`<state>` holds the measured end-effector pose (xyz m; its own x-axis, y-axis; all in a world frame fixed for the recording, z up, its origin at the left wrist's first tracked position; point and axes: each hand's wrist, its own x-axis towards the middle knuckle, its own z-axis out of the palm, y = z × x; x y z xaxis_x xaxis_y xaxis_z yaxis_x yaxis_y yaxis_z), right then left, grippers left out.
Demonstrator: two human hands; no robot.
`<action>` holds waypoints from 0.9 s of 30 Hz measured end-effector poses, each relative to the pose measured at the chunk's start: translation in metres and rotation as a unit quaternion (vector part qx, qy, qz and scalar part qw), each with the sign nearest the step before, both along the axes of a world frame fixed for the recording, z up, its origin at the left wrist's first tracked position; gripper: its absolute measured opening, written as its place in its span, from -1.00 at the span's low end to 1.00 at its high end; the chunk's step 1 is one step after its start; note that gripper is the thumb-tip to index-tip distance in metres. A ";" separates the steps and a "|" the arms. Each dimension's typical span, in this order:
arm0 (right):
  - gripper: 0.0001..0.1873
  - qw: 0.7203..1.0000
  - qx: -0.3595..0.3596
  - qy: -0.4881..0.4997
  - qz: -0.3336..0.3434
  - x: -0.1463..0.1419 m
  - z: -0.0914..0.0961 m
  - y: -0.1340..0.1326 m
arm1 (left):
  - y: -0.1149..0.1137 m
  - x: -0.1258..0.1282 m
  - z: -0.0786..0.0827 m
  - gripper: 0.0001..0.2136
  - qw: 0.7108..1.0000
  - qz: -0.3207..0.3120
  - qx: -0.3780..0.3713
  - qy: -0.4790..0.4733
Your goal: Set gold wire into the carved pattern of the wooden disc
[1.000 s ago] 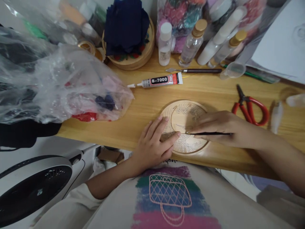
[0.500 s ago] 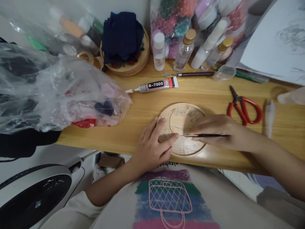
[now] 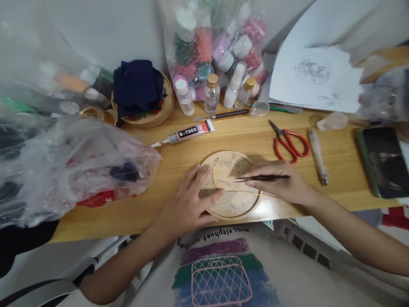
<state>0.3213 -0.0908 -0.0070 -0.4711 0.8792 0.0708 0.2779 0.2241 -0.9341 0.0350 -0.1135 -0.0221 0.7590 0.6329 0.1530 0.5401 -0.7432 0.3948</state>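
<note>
A round wooden disc with line drawings of wings and scrolls lies near the table's front edge. My left hand rests on its left side, fingers spread and fingertips on the wood. Between the fingers of my right hand is a pair of dark tweezers, its tips pointing left just above the middle of the disc. A thin gold wire runs across the disc from near my left index fingertip to beneath my right hand. Whether the tweezers touch the disc, I cannot tell.
Behind the disc lie a B-7000 glue tube and a dark-handled spatula knife. Red-handled cutters, a white pen-like tool and a phone are on the right. Small bottles stand behind; a plastic bag sits left.
The camera view has shifted, bringing the phone into sight. My right hand with the tweezers has lifted and turned slightly, and the gold wire now shows across the disc. My left hand stays on the disc.
</note>
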 end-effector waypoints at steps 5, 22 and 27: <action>-0.81 0.995 0.020 0.031 -0.089 -0.022 -0.001 -0.026 | 0.031 -0.023 0.011 -0.50 0.993 -0.107 -0.013 0.037; -0.76 0.988 0.113 -0.109 0.000 -0.044 0.004 -0.034 | 0.048 -0.034 -0.005 -0.43 0.988 -0.151 -0.006 -0.004; -0.78 0.987 0.120 -0.091 0.054 -0.038 0.006 -0.022 | 0.048 -0.034 -0.006 -0.43 0.990 -0.142 -0.021 -0.009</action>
<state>0.2831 -0.1125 -0.0010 -0.5859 0.7912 0.1752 0.3991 0.4700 -0.7873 0.0008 -0.0658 -0.0284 0.9043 0.4008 0.1468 0.3046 -0.8469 0.4358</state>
